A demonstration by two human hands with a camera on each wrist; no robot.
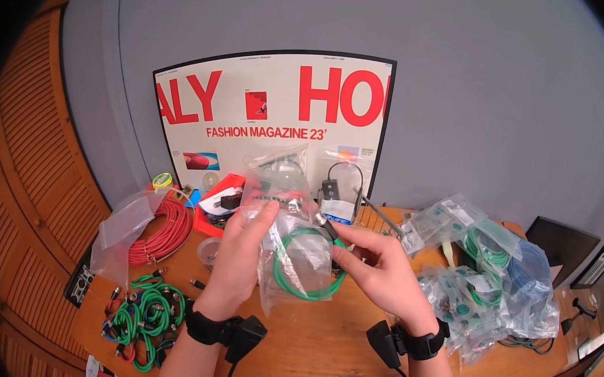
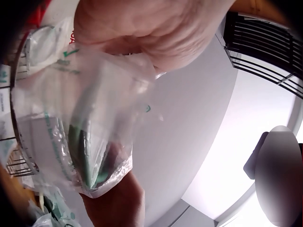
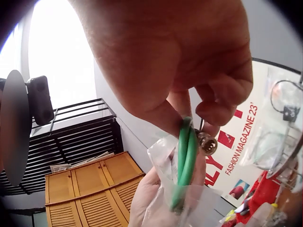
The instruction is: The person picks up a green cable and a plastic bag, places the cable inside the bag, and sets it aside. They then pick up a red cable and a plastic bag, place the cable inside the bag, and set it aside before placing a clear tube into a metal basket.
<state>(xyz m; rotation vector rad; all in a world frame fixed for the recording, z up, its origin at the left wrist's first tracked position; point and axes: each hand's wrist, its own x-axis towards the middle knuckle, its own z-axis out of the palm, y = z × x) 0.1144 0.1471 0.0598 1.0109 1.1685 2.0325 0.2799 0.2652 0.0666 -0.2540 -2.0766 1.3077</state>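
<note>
A coiled green cable (image 1: 340,284) sits partly inside a clear plastic bag (image 1: 272,259), held up over the table. My left hand (image 1: 240,255) grips the bag from its left side; in the left wrist view the bag (image 2: 85,104) hangs below that hand (image 2: 151,28). My right hand (image 1: 388,275) pinches the cable near its metal connector (image 1: 321,220). The right wrist view shows the green loops (image 3: 187,161) under the right hand's (image 3: 165,56) fingers, with the round connector (image 3: 207,144) beside them and the lower part of the loops within the bag.
Green cables with connectors (image 1: 149,316) lie piled at the left, below a red cable coil (image 1: 165,233). Bagged cables (image 1: 483,281) cover the right side. Behind the hands stand a red bin (image 1: 210,223), a bagged black device (image 1: 331,190) and a monitor (image 1: 274,104).
</note>
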